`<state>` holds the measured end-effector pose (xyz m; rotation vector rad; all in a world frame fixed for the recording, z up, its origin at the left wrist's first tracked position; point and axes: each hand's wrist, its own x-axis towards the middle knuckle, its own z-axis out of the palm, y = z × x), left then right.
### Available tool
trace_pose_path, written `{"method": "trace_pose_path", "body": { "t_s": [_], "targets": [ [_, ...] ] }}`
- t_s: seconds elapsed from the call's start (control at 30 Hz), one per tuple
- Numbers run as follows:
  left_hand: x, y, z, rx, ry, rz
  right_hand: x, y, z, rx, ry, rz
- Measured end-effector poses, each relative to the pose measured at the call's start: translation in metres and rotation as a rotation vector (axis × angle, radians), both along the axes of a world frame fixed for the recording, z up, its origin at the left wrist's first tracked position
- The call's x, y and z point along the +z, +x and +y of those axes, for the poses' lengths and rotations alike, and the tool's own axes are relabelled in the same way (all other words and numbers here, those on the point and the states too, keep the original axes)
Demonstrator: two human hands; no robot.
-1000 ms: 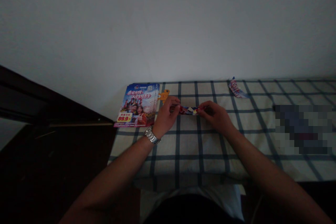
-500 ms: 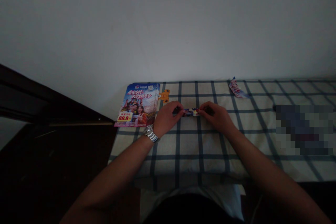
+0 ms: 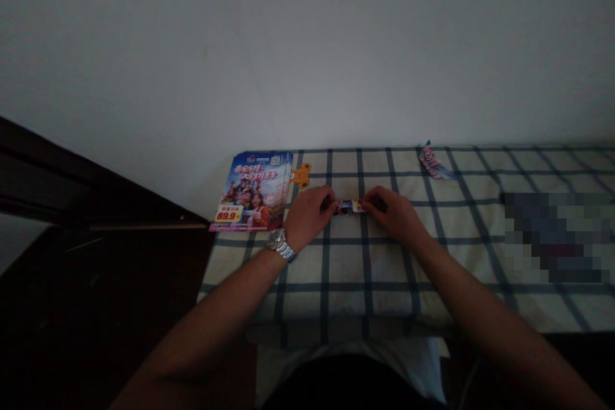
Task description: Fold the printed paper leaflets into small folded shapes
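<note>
The left hand (image 3: 307, 219) held its thumb and fingers closed, pinching one end of a small, narrow strip of colourful printed paper (image 3: 350, 207); the right hand (image 3: 396, 218) pinched the other end similarly; the strip was between them, above a white cloth with dark blue checks (image 3: 346, 269); in my judgement, light and equal pressure from both sides suited such thin paper, to avoid creasing it wrongly; beyond the left hand lay a flat orange animal-shaped piece (image 3: 302, 175), beside a stack of glossy blue-and-pink leaflets (image 3: 252, 195) at the cloth's left edge, which limited leftward movement; a curled blue-and-pink paper scrap (image 3: 432, 164) lay near the pale wall (image 3: 307, 45); towards the front edge, the cloth offered more room.
</note>
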<state>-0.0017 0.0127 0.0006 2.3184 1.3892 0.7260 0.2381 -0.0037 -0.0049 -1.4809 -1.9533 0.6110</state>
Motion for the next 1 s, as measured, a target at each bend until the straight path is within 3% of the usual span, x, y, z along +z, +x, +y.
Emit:
{"method": "trace_pose_path", "body": {
  "t_s": [0.33, 0.57, 1.0],
  "targets": [
    [-0.003, 0.001, -0.001, -0.012, 0.055, 0.027, -0.009, -0.002, 0.003, 0.086, 0.189, -0.014],
    [-0.004, 0.002, -0.001, 0.001, 0.126, 0.029, -0.012, -0.001, 0.004, 0.155, 0.287, -0.168],
    [-0.008, -0.001, 0.0, -0.356, 0.236, 0.124, -0.01, -0.001, 0.003, 0.187, 0.296, -0.211]
  ]
}}
